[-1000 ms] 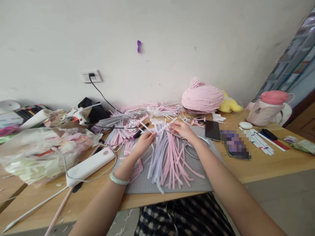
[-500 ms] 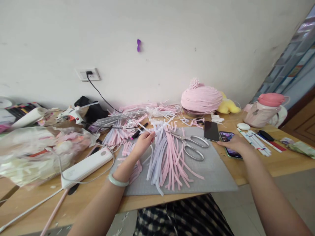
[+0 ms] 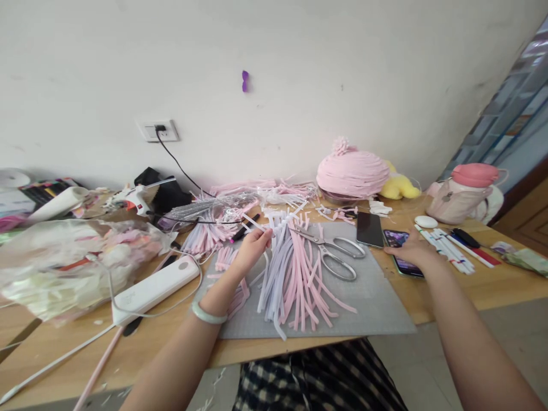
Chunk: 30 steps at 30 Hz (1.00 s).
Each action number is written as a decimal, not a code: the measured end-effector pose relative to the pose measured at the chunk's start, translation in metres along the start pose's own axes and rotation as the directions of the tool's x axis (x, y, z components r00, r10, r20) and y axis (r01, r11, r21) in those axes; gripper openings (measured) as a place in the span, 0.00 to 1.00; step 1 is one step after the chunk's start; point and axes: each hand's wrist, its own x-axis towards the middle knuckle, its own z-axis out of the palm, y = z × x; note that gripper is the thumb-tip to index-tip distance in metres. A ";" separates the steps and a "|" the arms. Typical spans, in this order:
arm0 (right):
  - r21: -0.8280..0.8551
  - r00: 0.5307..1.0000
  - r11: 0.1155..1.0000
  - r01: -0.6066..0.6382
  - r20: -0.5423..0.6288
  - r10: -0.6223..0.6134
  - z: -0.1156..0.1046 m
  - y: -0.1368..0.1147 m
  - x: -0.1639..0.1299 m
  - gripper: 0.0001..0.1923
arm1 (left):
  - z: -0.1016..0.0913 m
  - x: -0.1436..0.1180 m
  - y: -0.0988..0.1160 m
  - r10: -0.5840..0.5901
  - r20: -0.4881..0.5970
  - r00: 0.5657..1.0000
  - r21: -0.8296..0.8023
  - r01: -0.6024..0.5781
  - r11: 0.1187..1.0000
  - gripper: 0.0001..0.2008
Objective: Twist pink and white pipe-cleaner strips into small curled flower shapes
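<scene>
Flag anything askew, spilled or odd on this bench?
Mostly clutter: offcut scraps strewn past the grey mat, and the scissors lie open on it beside the pink and white strips. Left hand pinches the strip tops; right hand rests on a lit phone. No damage visible.

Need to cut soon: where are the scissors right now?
In the head view the scissors lie on the grey mat, just right of the pink and white strips, between both hands and untouched.
</scene>
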 end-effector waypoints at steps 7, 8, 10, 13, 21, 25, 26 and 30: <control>0.594 0.848 0.666 0.452 -0.053 -0.528 -0.008 -0.079 -0.036 0.20 | 0.001 -0.004 0.004 0.161 -0.037 0.986 0.145 -0.154 0.977 0.18; 0.690 0.790 0.557 0.462 -0.034 -0.612 -0.007 -0.093 -0.044 0.18 | 0.001 -0.005 0.005 0.182 -0.034 0.983 0.172 -0.173 0.970 0.18; 0.814 0.687 0.412 0.408 0.023 -0.726 0.000 -0.119 -0.057 0.16 | 0.001 -0.006 0.006 0.194 -0.014 0.981 0.211 -0.186 0.960 0.17; 0.922 0.620 0.281 0.266 0.060 -0.783 0.014 -0.145 -0.068 0.13 | 0.001 -0.007 0.006 0.183 0.026 0.983 0.233 -0.184 0.955 0.16; 0.984 0.623 0.138 -0.114 0.179 -0.762 0.041 -0.149 -0.068 0.12 | 0.001 -0.005 0.007 0.188 0.190 0.964 0.249 -0.233 0.940 0.14; 0.983 0.610 0.120 -0.136 0.179 -0.772 0.039 -0.147 -0.067 0.12 | -0.004 -0.005 0.009 0.222 0.251 0.942 0.333 -0.299 0.894 0.12; 0.983 0.610 0.107 -0.151 0.178 -0.772 0.038 -0.146 -0.065 0.11 | -0.006 -0.005 0.009 0.223 0.261 0.939 0.359 -0.309 0.881 0.11; 0.982 0.630 0.050 -0.182 0.155 -0.761 0.033 -0.139 -0.054 0.11 | -0.018 -0.002 0.007 0.245 0.251 0.936 0.426 -0.335 0.840 0.10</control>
